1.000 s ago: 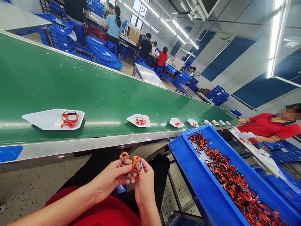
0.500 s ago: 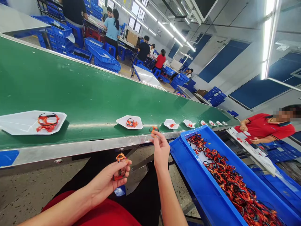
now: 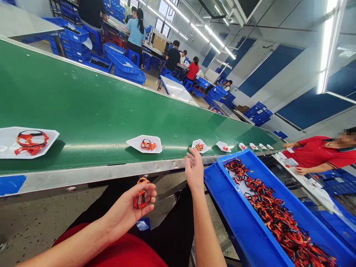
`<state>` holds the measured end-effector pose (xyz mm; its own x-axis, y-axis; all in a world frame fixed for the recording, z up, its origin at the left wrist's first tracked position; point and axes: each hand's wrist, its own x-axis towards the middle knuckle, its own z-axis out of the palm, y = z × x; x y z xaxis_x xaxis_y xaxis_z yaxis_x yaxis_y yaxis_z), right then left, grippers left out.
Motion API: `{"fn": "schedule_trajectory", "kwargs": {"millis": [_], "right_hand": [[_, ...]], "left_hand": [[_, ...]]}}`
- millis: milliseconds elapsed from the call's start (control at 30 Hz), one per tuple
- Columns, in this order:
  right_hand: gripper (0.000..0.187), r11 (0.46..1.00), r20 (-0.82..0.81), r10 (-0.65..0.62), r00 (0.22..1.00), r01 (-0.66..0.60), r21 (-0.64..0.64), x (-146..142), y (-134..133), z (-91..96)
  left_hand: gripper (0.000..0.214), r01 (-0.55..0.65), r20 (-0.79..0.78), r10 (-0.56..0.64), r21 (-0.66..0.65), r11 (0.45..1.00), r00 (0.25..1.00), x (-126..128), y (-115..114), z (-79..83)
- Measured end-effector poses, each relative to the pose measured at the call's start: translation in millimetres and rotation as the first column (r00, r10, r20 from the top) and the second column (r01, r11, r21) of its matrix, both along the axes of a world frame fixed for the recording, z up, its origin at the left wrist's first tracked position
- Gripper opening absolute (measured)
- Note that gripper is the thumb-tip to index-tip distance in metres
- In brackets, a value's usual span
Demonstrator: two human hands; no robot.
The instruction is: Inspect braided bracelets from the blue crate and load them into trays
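Observation:
My left hand (image 3: pixel 139 200) is curled around a few orange-and-black looped bands (image 3: pixel 142 198), held low in front of the belt's metal edge. My right hand (image 3: pixel 194 168) has its fingers apart and holds nothing. Just beyond its fingertips, an orange-and-black band (image 3: pixel 199 147) lies in a small white tray (image 3: pixel 205 150) on the green conveyor belt (image 3: pixel 91 111). To the left, another white tray (image 3: pixel 133 142) carries a similar band (image 3: pixel 148 145). At the far left, a larger-looking tray (image 3: pixel 8 142) holds one more band (image 3: pixel 31 142).
A long blue bin (image 3: pixel 230 211) full of tangled bands (image 3: pixel 280 218) stands right of my right arm. Several white trays line the belt farther off. A person in a red shirt (image 3: pixel 319 154) works at the right. Blue crates (image 3: pixel 128 70) and other people are behind the belt.
My right hand has let go of a band, now in the small white tray, and its fingers have spread. The trays have shifted left along the belt. My left hand has loosened slightly.

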<state>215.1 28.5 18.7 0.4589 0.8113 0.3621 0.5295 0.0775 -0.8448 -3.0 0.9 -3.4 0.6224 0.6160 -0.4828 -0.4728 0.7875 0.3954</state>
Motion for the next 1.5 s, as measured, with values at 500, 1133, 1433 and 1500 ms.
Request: {"fn": "schedule_trajectory", "kwargs": {"millis": [500,1133,1433,1500], "right_hand": [[0.022,0.907,-0.622,0.179,0.762,-0.374,-0.196,-107.2,-92.6,-29.7],[0.020,0.924,-0.943,0.059,-0.329,-0.340,0.176,-80.4,-89.6,-30.5],[0.022,0.933,-0.940,0.050,-0.338,-0.320,0.165,-85.7,-93.2,-27.2],[0.018,0.937,-0.935,0.059,-0.349,-0.305,0.173,-86.2,-95.2,-23.5]], "left_hand": [[0.019,-0.075,0.116,0.075,-0.008,0.997,0.990,5.3,-4.5,1.8],[0.014,-0.045,0.052,0.044,0.024,0.999,0.998,5.1,-6.7,-5.2],[0.016,-0.006,-0.022,0.005,-0.050,0.999,1.000,7.1,-4.8,-11.3],[0.016,0.000,-0.026,-0.002,-0.062,0.998,1.000,7.0,-4.2,-11.5]]}}
